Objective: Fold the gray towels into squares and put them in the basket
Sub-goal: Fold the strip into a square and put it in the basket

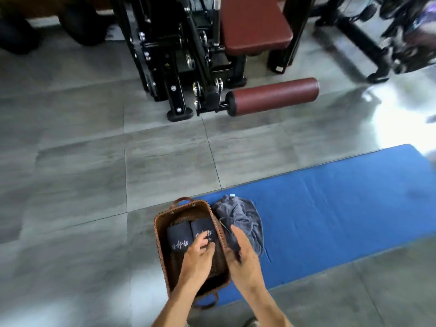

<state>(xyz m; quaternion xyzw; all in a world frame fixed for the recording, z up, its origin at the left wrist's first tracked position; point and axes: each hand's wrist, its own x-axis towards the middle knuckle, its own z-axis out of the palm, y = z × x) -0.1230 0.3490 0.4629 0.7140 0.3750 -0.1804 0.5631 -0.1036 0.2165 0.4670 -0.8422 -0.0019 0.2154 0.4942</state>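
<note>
My left hand [199, 252] is inside the brown woven basket [162, 251], with its fingers on one of two dark folded towels [179, 237] lying side by side. My right hand [243, 253] rests at the basket's edge, fingers loose, touching a crumpled gray towel [240, 218] on the blue mat [342, 208].

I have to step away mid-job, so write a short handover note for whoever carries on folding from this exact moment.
Left hand: inside the basket, fingers on the right one of two folded dark towels lying side by side at its far end.
Right hand: at the basket's right rim, against the unfolded gray towel; grip unclear.
Done: two towels in.
Left: fold the crumpled towel on the blue mat and add it.
</note>
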